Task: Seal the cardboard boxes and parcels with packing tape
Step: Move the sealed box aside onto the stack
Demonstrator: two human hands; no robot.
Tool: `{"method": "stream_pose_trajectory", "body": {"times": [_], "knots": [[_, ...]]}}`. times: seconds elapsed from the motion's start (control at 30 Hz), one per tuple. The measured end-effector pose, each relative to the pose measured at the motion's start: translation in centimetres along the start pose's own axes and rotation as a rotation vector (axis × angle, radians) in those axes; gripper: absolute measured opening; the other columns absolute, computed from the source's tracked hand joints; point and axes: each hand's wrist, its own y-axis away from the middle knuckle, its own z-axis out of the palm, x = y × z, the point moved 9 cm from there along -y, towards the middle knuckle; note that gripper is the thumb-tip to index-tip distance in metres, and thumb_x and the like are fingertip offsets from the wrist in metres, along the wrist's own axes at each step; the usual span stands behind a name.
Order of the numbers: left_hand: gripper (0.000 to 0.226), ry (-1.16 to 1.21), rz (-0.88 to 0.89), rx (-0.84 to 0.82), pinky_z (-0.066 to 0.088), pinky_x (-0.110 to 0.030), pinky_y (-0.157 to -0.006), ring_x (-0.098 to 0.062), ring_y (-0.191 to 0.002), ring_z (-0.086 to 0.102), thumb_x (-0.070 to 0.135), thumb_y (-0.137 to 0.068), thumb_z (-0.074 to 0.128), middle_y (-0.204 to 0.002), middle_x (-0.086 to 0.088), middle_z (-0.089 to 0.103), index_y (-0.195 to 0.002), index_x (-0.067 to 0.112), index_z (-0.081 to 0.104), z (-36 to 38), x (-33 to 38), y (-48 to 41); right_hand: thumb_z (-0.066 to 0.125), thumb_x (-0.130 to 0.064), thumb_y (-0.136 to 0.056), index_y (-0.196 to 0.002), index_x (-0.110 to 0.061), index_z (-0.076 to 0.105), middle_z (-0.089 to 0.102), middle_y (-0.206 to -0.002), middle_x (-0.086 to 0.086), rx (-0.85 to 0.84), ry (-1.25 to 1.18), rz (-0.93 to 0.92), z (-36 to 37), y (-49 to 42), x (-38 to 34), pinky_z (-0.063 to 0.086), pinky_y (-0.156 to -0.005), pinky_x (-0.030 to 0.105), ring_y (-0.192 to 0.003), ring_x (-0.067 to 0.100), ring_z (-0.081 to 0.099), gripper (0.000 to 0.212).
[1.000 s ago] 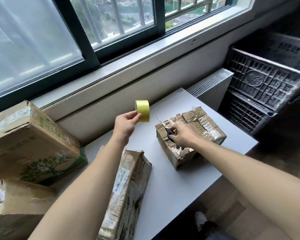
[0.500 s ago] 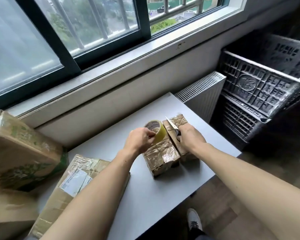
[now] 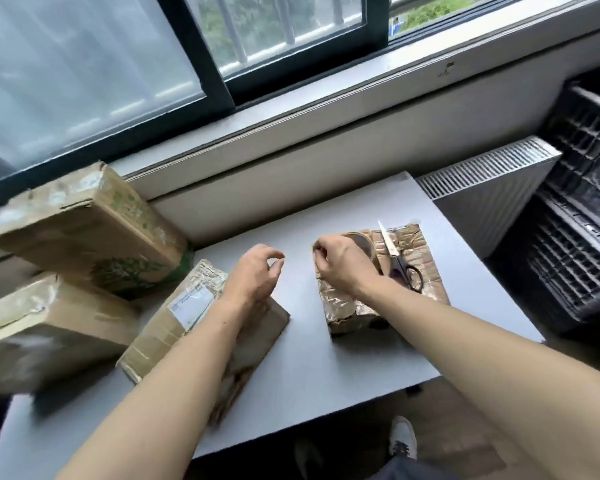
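Note:
A small box (image 3: pixel 347 311) wrapped in crinkled brown tape stands on the grey table (image 3: pixel 326 379), right of centre. A tape roll (image 3: pixel 362 241) lies on its top, partly hidden by my right hand (image 3: pixel 343 266). That hand hovers over the box with finger and thumb pinched at its far left corner; I cannot tell whether they hold a tape end. Scissors (image 3: pixel 400 263) lie on the box to the right. My left hand (image 3: pixel 257 271) floats above the table left of the box, fingers loosely curled and holding nothing, over the far end of a flat labelled parcel (image 3: pixel 187 306).
Two larger cardboard boxes (image 3: pixel 84 230) (image 3: pixel 42 334) are stacked at the table's left. A white radiator (image 3: pixel 482 188) and black plastic crates (image 3: pixel 575 244) stand to the right. The window sill (image 3: pixel 326 98) runs behind. A shoe (image 3: pixel 402 438) shows below the front edge.
The tape roll and scissors now lie on the small box, released by both hands. My left hand moved left off the box; my right hand shifted to the box's left corner.

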Motion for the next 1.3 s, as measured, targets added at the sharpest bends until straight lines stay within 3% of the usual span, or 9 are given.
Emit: {"method": "stream_pose_trajectory", "body": {"times": [0.1, 0.27, 0.37, 0.47, 0.6, 0.8, 1.07, 1.17, 1.3], "knots": [[0.026, -0.017, -0.106, 0.047, 0.045, -0.034, -0.099, -0.026, -0.103, 0.061, 0.016, -0.094, 0.059, -0.121, -0.009, 0.062, -0.117, 0.010, 0.069, -2.4, -5.5, 2.4, 0.049, -0.019, -0.098, -0.109, -0.007, 0.068, 0.069, -0.112, 0.014, -0.088, -0.007, -0.053, 4.4, -0.6, -3.3, 0.044, -0.094, 0.036, -0.111, 0.032, 0.060, 0.025], [0.046, -0.070, -0.296, 0.053, 0.034, -0.038, -0.111, -0.031, -0.129, 0.046, 0.023, -0.091, 0.061, -0.137, -0.013, 0.051, -0.135, 0.012, 0.055, -4.7, -13.2, 6.6, 0.050, -0.025, -0.099, -0.125, -0.006, 0.063, 0.065, -0.126, 0.014, -0.190, -0.031, -0.064, 9.6, -0.9, -7.9, 0.043, -0.102, 0.036, -0.122, 0.032, 0.056, 0.035], [0.064, -0.144, -0.423, 0.068, 0.029, -0.044, -0.113, -0.031, -0.136, 0.033, 0.042, -0.091, 0.060, -0.148, -0.008, 0.032, -0.147, 0.021, 0.037, -5.8, -16.4, 9.3, 0.052, -0.033, -0.100, -0.124, -0.003, 0.061, 0.064, -0.125, 0.020, -0.219, 0.007, -0.047, 12.3, -1.6, -10.0, 0.044, -0.100, 0.037, -0.121, 0.036, 0.056, 0.040], [0.093, -0.106, -0.619, 0.019, 0.022, -0.050, -0.116, -0.032, -0.146, 0.019, 0.069, -0.084, 0.058, -0.157, -0.012, 0.017, -0.154, 0.019, 0.021, -6.0, -20.5, 11.9, 0.054, -0.043, -0.098, -0.105, -0.004, 0.063, 0.068, -0.111, 0.019, -0.230, 0.141, 0.000, 14.5, -1.7, -10.8, 0.046, -0.085, 0.038, -0.109, 0.038, 0.060, 0.040], [0.121, 0.069, -0.780, -0.015, 0.018, -0.053, -0.118, -0.033, -0.147, 0.010, 0.087, -0.067, 0.057, -0.156, -0.015, 0.015, -0.154, 0.013, 0.016, -5.0, -23.6, 14.0, 0.049, -0.041, -0.101, -0.099, -0.004, 0.068, 0.071, -0.105, 0.020, -0.189, 0.279, 0.044, 15.3, -1.9, -10.3, 0.048, -0.079, 0.037, -0.102, 0.040, 0.063, 0.041], [0.119, 0.149, -0.687, 0.012, 0.020, -0.050, -0.118, -0.035, -0.148, 0.006, 0.082, -0.068, 0.062, -0.158, -0.015, 0.008, -0.153, 0.010, 0.019, -5.2, -23.8, 13.4, 0.040, -0.047, -0.104, -0.106, 0.002, 0.067, 0.069, -0.110, 0.024, -0.245, 0.304, 0.192, 15.3, -0.9, -8.9, 0.046, -0.082, 0.035, -0.107, 0.039, 0.063, 0.056], [0.119, 0.214, -0.415, 0.090, 0.007, -0.041, -0.122, -0.027, -0.152, -0.010, 0.068, -0.076, 0.069, -0.161, -0.006, -0.020, -0.158, 0.015, 0.001, -6.4, -22.8, 10.5, 0.020, -0.046, -0.108, -0.139, 0.011, 0.047, 0.047, -0.146, 0.029, -0.325, 0.057, 0.457, 14.8, 3.8, -6.0, 0.032, -0.112, 0.034, -0.138, 0.037, 0.043, 0.070], [0.123, 0.289, -0.490, 0.091, 0.018, -0.044, -0.121, -0.032, -0.152, 0.004, 0.064, -0.079, 0.070, -0.161, -0.012, -0.018, -0.156, 0.015, -0.012, -5.8, -23.1, 10.8, 0.029, -0.047, -0.106, -0.136, 0.009, 0.051, 0.052, -0.141, 0.028, -0.285, 0.012, 0.491, 14.2, 3.9, -5.3, 0.038, -0.105, 0.034, -0.132, 0.038, 0.049, 0.067], [0.125, 0.356, -0.668, 0.016, 0.033, -0.041, -0.114, -0.036, -0.143, 0.030, 0.064, -0.079, 0.069, -0.160, -0.022, 0.012, -0.154, 0.008, -0.013, -4.5, -24.4, 12.2, 0.050, -0.051, -0.098, -0.122, 0.000, 0.062, 0.066, -0.122, 0.018, -0.213, -0.040, 0.436, 14.2, 2.6, -5.7, 0.049, -0.091, 0.034, -0.112, 0.033, 0.061, 0.058]]}}
